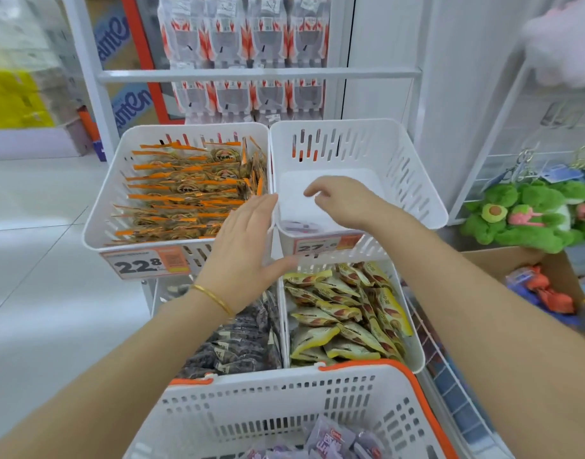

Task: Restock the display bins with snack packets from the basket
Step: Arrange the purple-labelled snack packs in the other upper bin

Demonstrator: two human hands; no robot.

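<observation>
Nothing is held: left hand (248, 246) is spread flat, right hand (340, 200) loosely curled; white bin (400, 167) is seen beneath the right.

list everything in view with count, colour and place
upper left bin: one, white, top row left
orange packets: many, orange and brown, filling the upper left bin
upper right bin: one, white, top row right, mostly bare
dark packets: many, black-brown, below the upper left bin
yellow packets: many, yellow and white, in the lower right bin
basket: one, white with orange rim, bottom centre
purple packets: several, purple, in the basket
price tags: two, orange and white, upper bin fronts
plush toys: several, green, far right
hanging packs: many, white and red, rack behind
left hand: one, flat over the upper bins' join, gold bangle on wrist
right hand: one, fingers loosely curled over the upper right bin, holding nothing
</observation>
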